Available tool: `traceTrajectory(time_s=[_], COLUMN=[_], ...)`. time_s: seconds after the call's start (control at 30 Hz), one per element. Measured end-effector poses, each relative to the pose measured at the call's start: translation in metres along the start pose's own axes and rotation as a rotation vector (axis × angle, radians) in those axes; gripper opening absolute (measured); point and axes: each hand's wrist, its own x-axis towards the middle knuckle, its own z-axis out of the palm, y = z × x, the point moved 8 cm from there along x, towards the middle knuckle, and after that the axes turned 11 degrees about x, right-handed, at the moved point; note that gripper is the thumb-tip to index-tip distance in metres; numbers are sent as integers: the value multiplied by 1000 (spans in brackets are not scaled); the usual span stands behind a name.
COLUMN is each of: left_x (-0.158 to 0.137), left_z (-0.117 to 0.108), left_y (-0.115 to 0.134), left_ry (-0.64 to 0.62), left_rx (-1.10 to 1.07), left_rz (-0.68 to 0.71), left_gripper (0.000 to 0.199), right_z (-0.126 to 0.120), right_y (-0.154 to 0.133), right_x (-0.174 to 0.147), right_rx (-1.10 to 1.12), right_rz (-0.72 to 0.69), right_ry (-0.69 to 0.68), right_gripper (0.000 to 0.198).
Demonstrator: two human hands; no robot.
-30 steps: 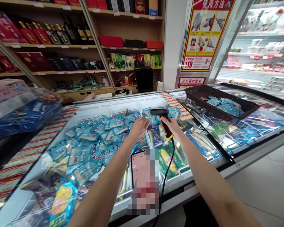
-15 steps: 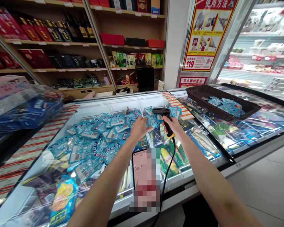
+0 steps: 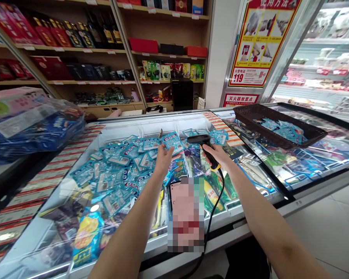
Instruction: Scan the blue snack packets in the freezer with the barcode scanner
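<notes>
My left hand (image 3: 164, 159) is closed on a blue packet (image 3: 172, 143) with a barcode, held up over the freezer's glass top. Wrapped round the handle of a black barcode scanner (image 3: 200, 140) is my right hand (image 3: 215, 155). The scanner's head points left, toward the packet, and its cable (image 3: 220, 193) runs down past the freezer's front edge. A wide heap of similar blue packets (image 3: 116, 161) lies on the glass to the left. Several more packets (image 3: 218, 136) lie behind the scanner.
A dark brown basket (image 3: 282, 142) holding blue packets stands at the right. Near the front edge lies a phone (image 3: 182, 209), partly blurred out. At the left is a plastic-wrapped stack of boxes (image 3: 31, 120). Shelves (image 3: 168, 53) with goods stand behind the freezer (image 3: 250, 232).
My left hand has taken hold of a blue packet and lifted it beside the scanner. My right hand still grips the scanner. The whole view has shifted slightly.
</notes>
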Motion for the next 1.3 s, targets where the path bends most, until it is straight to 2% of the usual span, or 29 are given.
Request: traceTrajectory(time_s=[0.1, 0.2, 0.43, 0.7, 1.3], left_x=[-1, -1, 3, 2, 1], left_z=[3, 5, 2, -1, -1], left_y=[0, 2, -5, -2, 1], left_ry=[-43, -68, -44, 8, 8], left_rx=[-85, -83, -58, -26, 1], left_rz=[-24, 5, 35, 39, 45], left_gripper=[35, 34, 39, 37, 43], right_z=[8, 14, 17, 21, 22], right_y=[-3, -6, -2, -4, -8], right_x=[-5, -8, -7, -8, -14], right_rx=[-28, -57, -38, -35, -133], right_rz=[-6, -7, -17, -16, -3], right_ry=[-71, -103, -147, -187, -196], right_gripper=[44, 46, 45, 43, 46])
